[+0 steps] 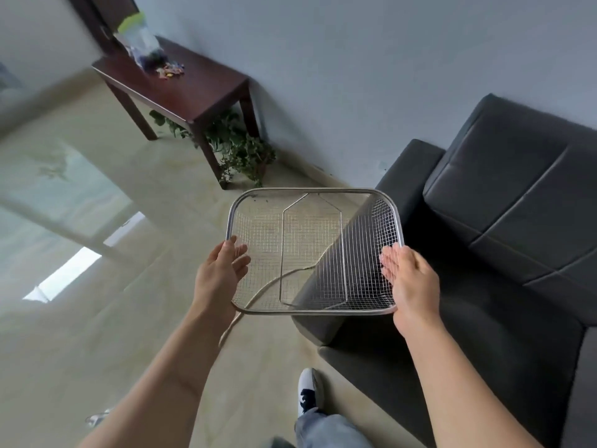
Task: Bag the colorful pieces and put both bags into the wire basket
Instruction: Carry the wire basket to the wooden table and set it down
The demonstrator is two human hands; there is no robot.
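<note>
While we stand beside a dark sofa (504,195), our left hand (223,270) and right hand (410,279) each grasp a side rim of the wire basket (315,250), held in the air with nothing in it. Well apart, a bag (139,40) and loose colorful pieces (170,70) sit near the far edge of the worktop (193,92).

No legible text, label, brand, number or sign appears on any item in view, including the wire basket (315,250) and the bag (142,43).
</note>
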